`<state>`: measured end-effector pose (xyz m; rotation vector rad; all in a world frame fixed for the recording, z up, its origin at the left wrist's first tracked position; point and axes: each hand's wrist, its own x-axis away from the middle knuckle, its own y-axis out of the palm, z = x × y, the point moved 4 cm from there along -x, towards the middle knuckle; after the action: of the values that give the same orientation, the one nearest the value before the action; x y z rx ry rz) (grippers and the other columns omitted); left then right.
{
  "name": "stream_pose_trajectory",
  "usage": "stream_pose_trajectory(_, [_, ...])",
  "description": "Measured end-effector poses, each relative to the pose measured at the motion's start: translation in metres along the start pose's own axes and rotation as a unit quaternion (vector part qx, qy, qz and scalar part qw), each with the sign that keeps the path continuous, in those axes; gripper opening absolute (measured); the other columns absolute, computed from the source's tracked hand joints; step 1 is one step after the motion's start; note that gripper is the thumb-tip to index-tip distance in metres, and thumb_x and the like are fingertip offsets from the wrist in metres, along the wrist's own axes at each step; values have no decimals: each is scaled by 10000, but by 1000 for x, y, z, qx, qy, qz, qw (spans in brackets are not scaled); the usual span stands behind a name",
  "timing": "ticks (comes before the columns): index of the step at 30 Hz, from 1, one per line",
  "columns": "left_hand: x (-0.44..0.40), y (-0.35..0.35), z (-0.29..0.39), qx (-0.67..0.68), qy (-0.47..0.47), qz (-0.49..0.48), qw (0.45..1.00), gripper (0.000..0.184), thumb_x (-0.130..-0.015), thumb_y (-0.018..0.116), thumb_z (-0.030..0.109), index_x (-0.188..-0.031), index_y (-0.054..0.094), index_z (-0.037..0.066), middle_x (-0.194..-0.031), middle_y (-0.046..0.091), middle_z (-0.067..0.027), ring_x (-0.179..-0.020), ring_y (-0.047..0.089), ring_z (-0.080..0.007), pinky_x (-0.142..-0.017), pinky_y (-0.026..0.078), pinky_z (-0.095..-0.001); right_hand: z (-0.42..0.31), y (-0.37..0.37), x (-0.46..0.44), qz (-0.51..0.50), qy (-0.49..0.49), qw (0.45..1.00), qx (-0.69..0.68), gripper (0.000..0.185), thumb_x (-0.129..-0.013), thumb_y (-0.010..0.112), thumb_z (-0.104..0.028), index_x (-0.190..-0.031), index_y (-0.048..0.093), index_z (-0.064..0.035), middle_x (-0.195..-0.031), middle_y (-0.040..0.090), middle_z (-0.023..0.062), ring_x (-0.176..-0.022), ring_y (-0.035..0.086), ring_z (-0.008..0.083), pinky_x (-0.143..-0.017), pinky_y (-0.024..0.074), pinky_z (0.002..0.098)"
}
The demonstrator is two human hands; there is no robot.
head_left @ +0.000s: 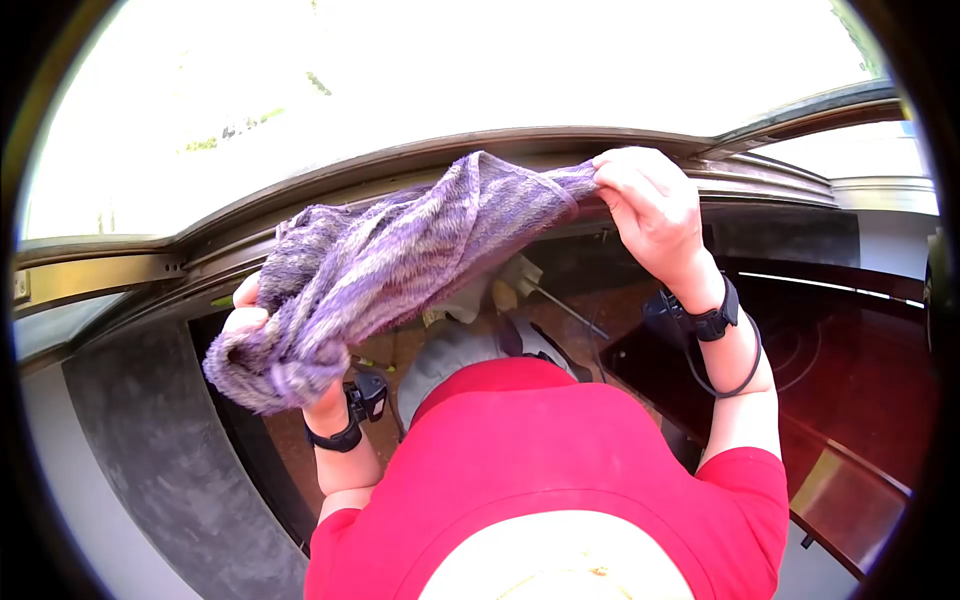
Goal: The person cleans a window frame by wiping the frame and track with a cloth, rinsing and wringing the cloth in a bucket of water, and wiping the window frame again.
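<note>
Right grip [652, 205] pinching narrow end of striped purple-grey cloth [400, 260]. Left grip [246, 318] clutching bunched other end, folds hiding most of it. Cloth hanging slantwise between both grips, before window frame [400, 165]. Black wristbands [715, 320] showing behind both grips, black cable [760, 350] looping beside right forearm [738, 365]. Red shirt [560, 440] showing below cloth. Dark red surface [850, 370] lying beside right forearm.

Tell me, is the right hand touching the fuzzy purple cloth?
Touching. The head view shows the right hand pinching the narrow, drawn-out end of the fuzzy purple cloth in its fingers, with no gap.
</note>
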<state>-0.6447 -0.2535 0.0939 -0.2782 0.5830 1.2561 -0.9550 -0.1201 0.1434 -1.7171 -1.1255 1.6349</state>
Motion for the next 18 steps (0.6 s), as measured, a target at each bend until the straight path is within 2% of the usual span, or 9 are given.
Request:
stream_pose_trajectory(3, [1,2,11,185,-87,46,978,590,-817,776,454,-1164,414,144,-1256,501,-114,-1206,497,-286,-1046,415,-474,13,-5,5,25,127,967,-221,140,-838,668,51,-966,650,-3,-949,686,100,-869,670,250,-807,533,302])
stream_pose_trajectory(4, [8,-19,-4,194,-120,111,967,610,-798,792,461,-1165,415,153,-1249,508,-104,-1207,495,-281,-1054,407,-490,17,-7,9,32,163,950,-265,132,-853,660,50,-973,649,-3,-952,689,96,-875,667,225,-807,526,291])
stream_pose_trajectory(6, [5,-20,-8,244,-118,92,958,466,-858,725,441,-1081,433,155,-1156,516,-80,-1119,503,-265,-1003,420,-486,22,-7,19,46,195,923,-329,117,-885,645,45,-992,630,0,-954,675,89,-892,645,186,-829,506,287])
stream_pose_trajectory(8, [3,-20,-10,319,-103,33,942,345,-917,658,421,-998,452,156,-1063,525,-55,-1031,510,-248,-952,434,-481,20,-6,24,67,179,922,-338,107,-892,639,43,-988,619,2,-949,662,92,-894,636,192,-837,502,295])
stream_pose_trajectory(9, [1,-21,-10,410,-102,-14,906,271,-964,603,373,-952,452,147,-994,510,-49,-951,504,-234,-900,443,-467,18,-7,26,89,162,920,-347,97,-899,634,41,-984,607,3,-945,650,95,-895,627,199,-845,497,303])
stream_pose_trajectory(10, [4,-25,-11,429,-115,-68,893,186,-955,644,246,-967,476,168,-1015,529,-53,-1025,522,-244,-960,431,-489,18,-9,28,93,151,915,-362,86,-906,631,34,-973,588,4,-937,631,101,-894,614,208,-846,490,314])
stream_pose_trajectory(14, [14,-21,-11,350,-100,-100,926,291,-851,761,145,-907,475,148,-926,487,-43,-872,485,-223,-839,436,-452,20,-17,28,110,117,940,-301,96,-903,649,20,-982,598,1,-935,642,107,-877,615,218,-815,495,320])
stream_pose_trajectory(17, [10,-6,-4,299,-97,-93,945,357,-811,800,166,-925,462,148,-914,492,-62,-837,494,-223,-809,444,-426,20,-16,23,128,145,945,-264,156,-866,684,24,-1004,618,-9,-943,655,113,-866,628,229,-800,503,313])
stream_pose_trajectory(18, [9,-4,-5,299,-96,-89,945,357,-811,800,166,-925,462,148,-914,492,-62,-837,494,-223,-809,444,-426,16,-16,13,104,142,972,-157,178,-841,703,13,-1002,632,-19,-946,657,110,-867,630,242,-795,505,320])
